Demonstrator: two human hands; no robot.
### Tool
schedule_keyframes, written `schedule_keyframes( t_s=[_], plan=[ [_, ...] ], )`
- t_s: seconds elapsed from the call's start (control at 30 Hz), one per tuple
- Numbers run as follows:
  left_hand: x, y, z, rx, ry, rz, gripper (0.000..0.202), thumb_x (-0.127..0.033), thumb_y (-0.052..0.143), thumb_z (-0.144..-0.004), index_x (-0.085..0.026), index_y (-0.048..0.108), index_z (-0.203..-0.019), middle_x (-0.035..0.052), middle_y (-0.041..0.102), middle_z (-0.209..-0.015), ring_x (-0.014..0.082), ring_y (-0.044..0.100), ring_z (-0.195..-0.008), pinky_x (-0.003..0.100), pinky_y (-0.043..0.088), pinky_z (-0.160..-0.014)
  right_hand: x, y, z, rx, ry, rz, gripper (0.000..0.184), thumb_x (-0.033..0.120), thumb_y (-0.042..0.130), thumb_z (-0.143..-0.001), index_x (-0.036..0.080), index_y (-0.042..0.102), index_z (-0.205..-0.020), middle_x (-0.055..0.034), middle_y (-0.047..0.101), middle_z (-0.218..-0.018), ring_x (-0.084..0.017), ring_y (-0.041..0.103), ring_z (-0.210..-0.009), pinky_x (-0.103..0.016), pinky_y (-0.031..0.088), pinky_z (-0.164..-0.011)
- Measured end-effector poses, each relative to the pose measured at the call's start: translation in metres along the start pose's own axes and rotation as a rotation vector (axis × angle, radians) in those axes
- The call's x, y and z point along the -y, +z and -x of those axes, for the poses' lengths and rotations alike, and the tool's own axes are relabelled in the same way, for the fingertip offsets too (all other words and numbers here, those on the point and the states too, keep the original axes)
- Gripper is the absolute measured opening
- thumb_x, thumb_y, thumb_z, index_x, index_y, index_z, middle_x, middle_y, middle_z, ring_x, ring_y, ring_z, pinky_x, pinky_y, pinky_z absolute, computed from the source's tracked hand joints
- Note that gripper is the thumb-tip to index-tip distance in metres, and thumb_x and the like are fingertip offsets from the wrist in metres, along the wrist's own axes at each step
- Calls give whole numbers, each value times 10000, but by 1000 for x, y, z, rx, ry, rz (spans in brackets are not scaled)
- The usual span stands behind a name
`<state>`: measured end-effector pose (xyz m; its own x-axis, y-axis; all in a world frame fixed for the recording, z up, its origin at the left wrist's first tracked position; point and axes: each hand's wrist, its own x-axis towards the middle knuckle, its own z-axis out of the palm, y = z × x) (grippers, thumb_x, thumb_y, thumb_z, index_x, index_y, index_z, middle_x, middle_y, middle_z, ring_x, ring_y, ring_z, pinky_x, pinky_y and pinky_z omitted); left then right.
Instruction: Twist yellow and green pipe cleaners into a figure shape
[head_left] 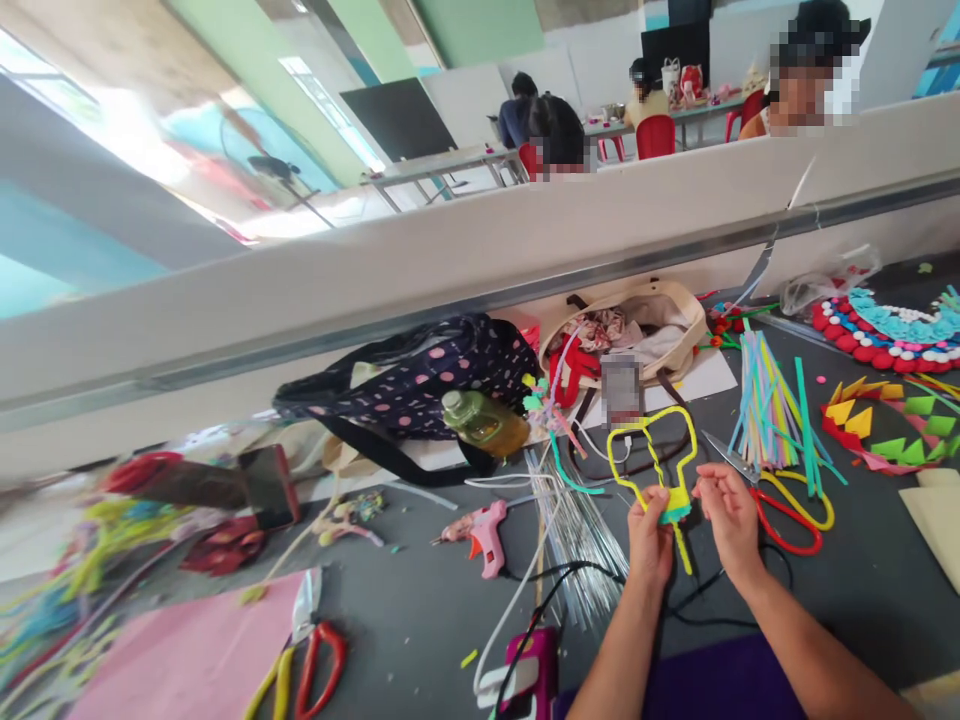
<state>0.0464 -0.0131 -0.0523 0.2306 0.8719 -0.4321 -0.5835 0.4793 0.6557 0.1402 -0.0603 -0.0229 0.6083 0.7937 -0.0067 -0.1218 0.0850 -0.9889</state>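
My left hand is closed, pinching a yellow pipe-cleaner frame at its lower left. The frame is bent into a rounded outline with a twisted strand down its middle; a yellow and teal wrap binds its base, and a short stem sticks out below. Just right of the wrap is my right hand, its fingers curled with thumb and fingertips close together; whether something small is between them I cannot make out. Scissors with red and yellow handles lie beside my right hand. A bundle of pastel pipe cleaners lies beyond them.
A pink glue gun, silver stems, a green bottle and a dotted bag lie left of my hands. Black cords cross the table. More scissors rest by a pink sheet. A low wall stands behind.
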Motion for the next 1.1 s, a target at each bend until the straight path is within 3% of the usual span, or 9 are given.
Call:
schedule_keyframes(
  t_s=[0.13, 0.2, 0.3, 0.4, 0.53, 0.63, 0.83, 0.97, 1.1],
  plan=[
    [1, -5, -4, -55, 18, 22, 344, -283, 861, -563, -131, 602, -729, -35, 576, -617, 89, 553, -514, 221, 476, -502, 19, -50, -16, 62, -192, 326, 175, 391, 560, -882, 241, 650, -894, -30, 655, -820, -170, 586, -704, -278, 454, -647],
    [1, -8, -6, -75, 24, 34, 359, -288, 866, -559, -131, 604, -748, -34, 582, -632, 88, 559, -528, 226, 490, -519, 27, -87, -38, 6, -325, 622, 181, 365, 529, -897, 240, 659, -880, -37, 654, -803, -167, 562, -677, -285, 431, -666],
    [2, -9, -8, -76, 37, 26, 375, -279, 876, -544, -132, 601, -752, -29, 597, -647, 92, 568, -538, 234, 506, -531, 33, -135, -82, -43, -383, 1034, 216, 323, 481, -903, 218, 668, -874, -74, 674, -859, -206, 593, -796, -296, 408, -697],
    [3, -8, -6, -100, 54, 13, 398, -272, 888, -519, -133, 605, -763, -23, 614, -666, 99, 585, -552, 237, 514, -544, 27, -155, -120, 77, -252, 1263, 205, 281, 477, -891, 214, 668, -854, -77, 698, -884, -216, 628, -829, -281, 397, -641],
    [5, -9, -3, -116, 67, -21, 368, -267, 881, -535, -133, 609, -743, -29, 600, -647, 98, 583, -544, 225, 504, -527, 15, -150, -141, 222, 36, 1451, 261, 324, 489, -899, 200, 689, -788, -111, 726, -847, -241, 681, -806, -292, 400, -625],
    [6, -10, -4, -96, 77, -43, 361, -257, 883, -528, -131, 610, -728, -35, 585, -634, 92, 570, -530, 224, 499, -518, 7, -145, -143, 252, 100, 1455, 286, 360, 503, -892, 180, 697, -785, -134, 732, -864, -268, 698, -841, -304, 413, -640],
    [7, -8, -6, -79, 65, -60, 359, -267, 887, -527, -127, 620, -723, -28, 594, -640, 97, 571, -541, 234, 502, -527, 2, -152, -141, 175, 126, 1319, 199, 310, 530, -820, 203, 689, -764, -109, 738, -856, -246, 699, -831, -273, 409, -609],
    [8, -12, -5, -46, 57, -49, 326, -251, 876, -556, -124, 615, -704, -22, 596, -633, 92, 569, -538, 228, 502, -543, -6, -162, -141, 178, 223, 1016, 120, 263, 536, -752, 202, 628, -702, -45, 680, -602, -199, 679, -615, -249, 404, -535],
    [10, -17, -5, -39, 69, -9, 323, -247, 868, -571, -127, 624, -746, -12, 607, -665, 101, 584, -562, 230, 507, -556, -17, -173, -137, 101, 257, 691, 109, 297, 530, -725, 203, 584, -712, -7, 645, -584, -168, 629, -488, -237, 357, -441]
  ],
)
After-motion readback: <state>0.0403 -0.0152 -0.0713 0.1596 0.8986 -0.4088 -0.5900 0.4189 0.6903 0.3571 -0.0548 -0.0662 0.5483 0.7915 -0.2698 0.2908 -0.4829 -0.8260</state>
